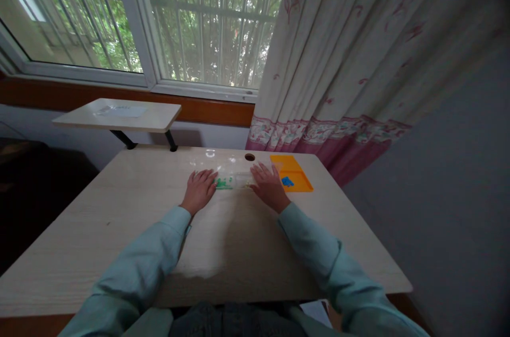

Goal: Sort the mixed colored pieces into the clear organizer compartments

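Flat-spread left hand [199, 190], right hand [266, 183], no visible grip tbh; might bump orange tray [300, 180] if sliding clear plastic [241, 180].

Green pieces [224, 183] show in a clear container [241, 180]; on the right, the tray [306, 184] is orange-yellow, the pieces in it blue. Faint grain streaks the pale beige worktop [119, 220]. The sleeves [139, 252] are plain mint. Pink flowers dot the cream curtain [338, 23], deep pink below.
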Demonstrator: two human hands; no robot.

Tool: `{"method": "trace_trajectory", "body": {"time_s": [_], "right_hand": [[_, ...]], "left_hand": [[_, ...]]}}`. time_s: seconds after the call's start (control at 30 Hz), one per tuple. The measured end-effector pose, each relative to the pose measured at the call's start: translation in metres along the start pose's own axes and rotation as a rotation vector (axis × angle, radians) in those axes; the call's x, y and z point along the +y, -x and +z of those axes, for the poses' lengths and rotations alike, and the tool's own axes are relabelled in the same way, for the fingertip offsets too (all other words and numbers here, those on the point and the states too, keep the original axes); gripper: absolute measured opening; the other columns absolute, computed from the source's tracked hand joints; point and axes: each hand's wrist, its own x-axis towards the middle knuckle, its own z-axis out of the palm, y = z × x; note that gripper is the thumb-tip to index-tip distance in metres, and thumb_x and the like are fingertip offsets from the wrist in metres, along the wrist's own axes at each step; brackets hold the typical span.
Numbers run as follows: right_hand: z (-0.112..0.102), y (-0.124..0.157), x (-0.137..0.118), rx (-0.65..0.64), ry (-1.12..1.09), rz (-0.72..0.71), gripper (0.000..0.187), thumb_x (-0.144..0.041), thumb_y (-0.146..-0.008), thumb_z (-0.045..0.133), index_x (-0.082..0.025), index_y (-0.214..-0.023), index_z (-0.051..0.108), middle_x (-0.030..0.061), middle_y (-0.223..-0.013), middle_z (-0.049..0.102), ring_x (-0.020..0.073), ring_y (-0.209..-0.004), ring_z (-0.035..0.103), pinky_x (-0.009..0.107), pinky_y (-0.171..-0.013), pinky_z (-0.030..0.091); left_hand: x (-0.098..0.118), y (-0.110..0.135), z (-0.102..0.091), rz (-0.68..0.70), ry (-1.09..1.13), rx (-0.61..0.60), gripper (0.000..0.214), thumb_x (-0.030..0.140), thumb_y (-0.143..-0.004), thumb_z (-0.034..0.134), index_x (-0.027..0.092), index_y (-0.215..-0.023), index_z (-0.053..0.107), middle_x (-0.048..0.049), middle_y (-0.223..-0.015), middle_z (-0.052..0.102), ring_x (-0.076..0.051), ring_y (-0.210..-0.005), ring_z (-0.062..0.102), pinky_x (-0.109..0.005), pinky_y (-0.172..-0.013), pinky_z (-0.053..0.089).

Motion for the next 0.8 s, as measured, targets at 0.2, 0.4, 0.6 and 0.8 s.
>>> {"method": "trace_trajectory", "body": {"time_s": [0.2, 0.4, 0.6, 0.8], "right_hand": [[0.015, 0.035, -0.014, -0.016, -0.002, -0.022, 0.059, -0.046, -0.093, 0.044, -0.015, -0.143, 0.038, 0.014, -0.148, 0.039, 0.0276, -0.144, 0.021, 0.055, -0.117, 0.004], [0.029, 0.04, -0.03, -0.044, -0.043, 0.054, 0.058, -0.046, -0.096, 0.037, -0.009, -0.14, 0.042, 0.0185, -0.147, 0.04, 0.0269, -0.141, 0.028, 0.052, -0.117, 0.007], [0.029, 0.032, -0.044, -0.056, -0.033, 0.1, 0.066, -0.047, -0.092, 0.045, -0.001, -0.139, 0.042, 0.024, -0.145, 0.04, 0.0297, -0.142, 0.027, 0.048, -0.118, 0.01], [0.033, 0.023, -0.05, -0.02, 0.03, 0.139, 0.067, -0.053, -0.091, 0.045, -0.002, -0.134, 0.049, 0.0267, -0.14, 0.045, 0.0326, -0.138, 0.033, 0.051, -0.117, 0.012]], "left_hand": [[0.0, -0.001, 0.0, 0.004, 0.004, -0.004, 0.041, 0.039, -0.097, 0.035, 0.03, -0.134, 0.049, -0.0051, -0.14, 0.051, -0.026, -0.13, 0.044, -0.053, -0.113, 0.021], [-0.002, 0.0, 0.0, 0.014, 0.003, -0.017, 0.041, 0.039, -0.097, 0.035, 0.031, -0.134, 0.048, -0.0042, -0.141, 0.05, -0.026, -0.131, 0.042, -0.054, -0.113, 0.021], [-0.005, 0.0, 0.001, 0.028, -0.01, -0.02, 0.041, 0.037, -0.097, 0.034, 0.031, -0.136, 0.047, -0.0042, -0.142, 0.049, -0.024, -0.132, 0.042, -0.052, -0.114, 0.021], [-0.008, -0.001, 0.003, 0.039, -0.014, -0.023, 0.041, 0.037, -0.097, 0.034, 0.032, -0.136, 0.047, -0.0033, -0.141, 0.05, -0.023, -0.131, 0.044, -0.051, -0.113, 0.024]]}}
